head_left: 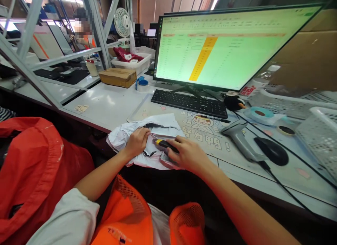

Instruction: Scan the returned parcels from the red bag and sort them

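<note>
A crumpled white plastic mailing bag lies at the front edge of the desk, with dark slits in its top. My left hand is closed on the bag, pinching its plastic near a slit. In my right hand is a black and yellow utility knife, its front end pointing left over the bag. The blade tip is too blurred to make out. Both hands are close together, the knife just right of my left fingers.
Behind the bag are a keyboard and a monitor. To the right sit a barcode scanner, its cable, a mouse and white baskets. A cardboard box stands back left; a red sack is beside me.
</note>
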`<state>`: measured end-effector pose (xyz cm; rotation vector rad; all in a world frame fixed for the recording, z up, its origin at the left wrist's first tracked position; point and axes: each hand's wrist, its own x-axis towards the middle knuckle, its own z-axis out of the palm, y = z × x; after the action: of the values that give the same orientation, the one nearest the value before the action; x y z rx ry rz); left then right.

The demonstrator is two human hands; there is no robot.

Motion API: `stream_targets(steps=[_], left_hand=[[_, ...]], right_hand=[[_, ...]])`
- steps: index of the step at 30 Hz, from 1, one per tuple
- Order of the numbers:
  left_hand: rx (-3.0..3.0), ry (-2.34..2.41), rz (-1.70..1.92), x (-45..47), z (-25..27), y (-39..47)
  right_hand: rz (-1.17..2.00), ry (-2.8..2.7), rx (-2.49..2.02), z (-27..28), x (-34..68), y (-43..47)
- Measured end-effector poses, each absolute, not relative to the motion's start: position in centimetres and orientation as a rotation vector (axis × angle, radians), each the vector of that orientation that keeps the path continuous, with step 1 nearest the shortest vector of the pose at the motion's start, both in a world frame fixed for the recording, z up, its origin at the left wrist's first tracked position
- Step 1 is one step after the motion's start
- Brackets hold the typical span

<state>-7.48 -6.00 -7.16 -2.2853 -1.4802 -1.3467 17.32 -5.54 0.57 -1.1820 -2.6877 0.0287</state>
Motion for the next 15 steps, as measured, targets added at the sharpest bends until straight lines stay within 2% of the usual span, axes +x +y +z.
stream_targets(steps=[4, 7, 12, 15], left_hand=[[-2.362, -1.346, -1.316, -7.8, -7.4, -5.8], [-2.436, -1.471, -1.170, -8.2, -6.8, -5.5], [-2.554, -1.849, -0.665, -7.5, -3.4, -4.2], [-2.559, -1.922, -0.359, -6.8, -1.2, -3.5]], right_hand=[[-0.078, -2.552, -1.375, -0.3, 20.2, -2.3], [-0.226, -2.355, -1.632, -1.2, 24.9, -0.3], [-0.211, -2.299, -1.765, -4.0, 28.7, 0.1], [-0.183, -2.273, -1.799, -5.7, 30.0, -0.5]])
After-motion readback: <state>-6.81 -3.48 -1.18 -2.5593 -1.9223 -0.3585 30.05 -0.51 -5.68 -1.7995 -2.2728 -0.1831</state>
